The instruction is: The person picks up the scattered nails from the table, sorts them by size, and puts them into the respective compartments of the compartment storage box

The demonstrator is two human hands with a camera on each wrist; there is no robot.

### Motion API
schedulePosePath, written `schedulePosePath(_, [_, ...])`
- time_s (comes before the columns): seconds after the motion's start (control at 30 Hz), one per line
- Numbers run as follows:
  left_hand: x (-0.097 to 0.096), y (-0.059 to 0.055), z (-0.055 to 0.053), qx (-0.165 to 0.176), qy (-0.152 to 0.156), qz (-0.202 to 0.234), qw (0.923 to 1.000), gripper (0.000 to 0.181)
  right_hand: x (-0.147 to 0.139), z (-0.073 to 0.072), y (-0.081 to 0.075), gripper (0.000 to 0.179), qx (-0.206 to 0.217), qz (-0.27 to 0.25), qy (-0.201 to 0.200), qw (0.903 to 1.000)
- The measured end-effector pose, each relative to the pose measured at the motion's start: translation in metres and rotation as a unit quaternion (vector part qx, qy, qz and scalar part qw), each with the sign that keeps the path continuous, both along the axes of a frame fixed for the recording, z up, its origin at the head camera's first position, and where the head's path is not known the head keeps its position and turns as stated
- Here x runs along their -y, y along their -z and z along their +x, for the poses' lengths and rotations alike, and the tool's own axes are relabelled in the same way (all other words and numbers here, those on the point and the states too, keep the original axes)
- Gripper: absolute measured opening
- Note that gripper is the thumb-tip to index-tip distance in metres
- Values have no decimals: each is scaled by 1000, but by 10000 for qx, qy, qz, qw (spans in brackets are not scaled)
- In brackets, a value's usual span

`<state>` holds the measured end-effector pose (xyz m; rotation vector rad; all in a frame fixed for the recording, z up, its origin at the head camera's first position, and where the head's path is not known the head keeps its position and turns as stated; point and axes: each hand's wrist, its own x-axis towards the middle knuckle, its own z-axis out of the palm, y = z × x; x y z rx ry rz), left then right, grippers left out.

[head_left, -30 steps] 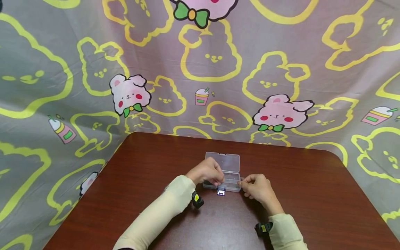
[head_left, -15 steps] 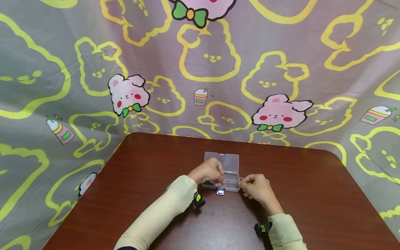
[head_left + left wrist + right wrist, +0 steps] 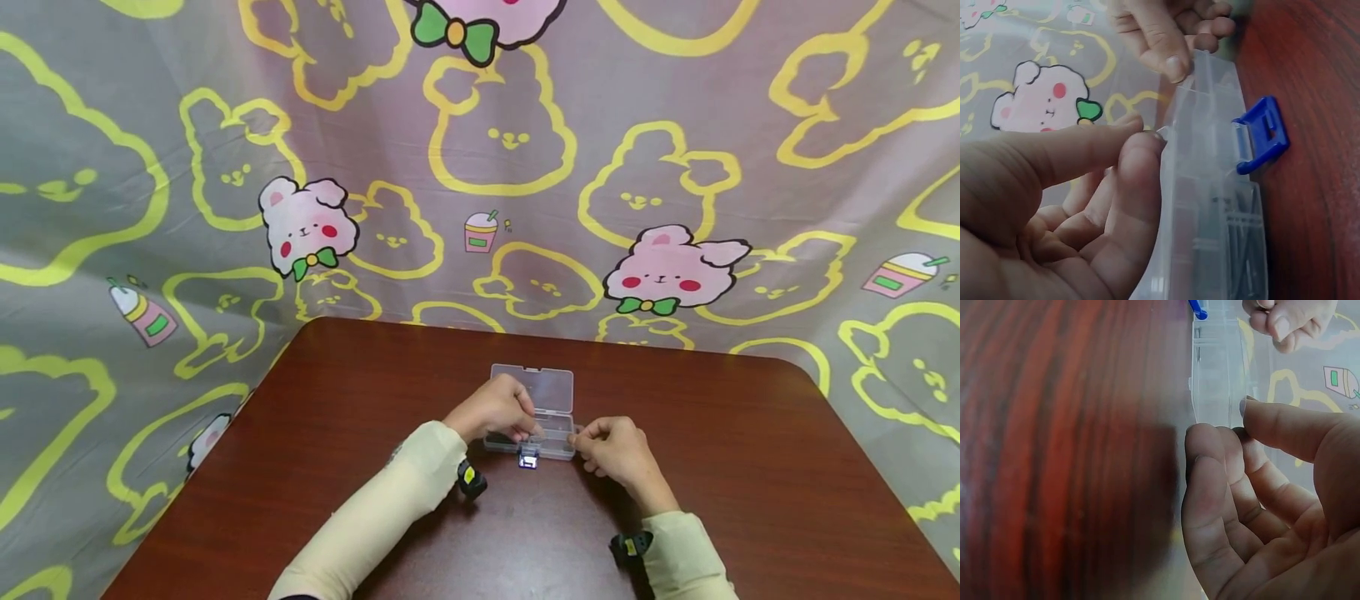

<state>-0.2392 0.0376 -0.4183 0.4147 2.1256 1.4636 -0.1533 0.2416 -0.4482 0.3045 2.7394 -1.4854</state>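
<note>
A clear plastic compartment box (image 3: 557,443) sits on the table with its lid (image 3: 553,390) raised at the back. Its blue latch (image 3: 1267,134) hangs down at the front. Above the box, my left hand (image 3: 498,408) pinches a small shiny piece (image 3: 1161,134) between thumb and forefinger; the fingers hide most of it, so its kind is unclear. At the box's right end, my right hand (image 3: 617,450) grips the rim with thumb and forefinger, the other fingers curled loosely. Long thin metal pins, perhaps nails or screws (image 3: 1244,250), lie in the left compartment.
The brown wooden table (image 3: 405,367) reaches back to a grey patterned cloth (image 3: 420,150) that hangs behind and at the sides. Each wrist wears a black camera band, one of them the left band (image 3: 472,479).
My left hand has shifted slightly upward above the box, and the small piece at its fingertips shows a little more. The right hand stays at the box's right end.
</note>
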Motion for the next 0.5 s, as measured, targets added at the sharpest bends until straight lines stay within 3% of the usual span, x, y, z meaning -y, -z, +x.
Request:
schedulePosePath(0.2, [17,-5,-6,-300,88,195,9993,7,0,0,1,17,-10,-2,-4,10000])
schedulePosePath(0.5, [40,-12,-10,-104,47,139,9998,8,-1,0,0,16,46,-49,-5,10000])
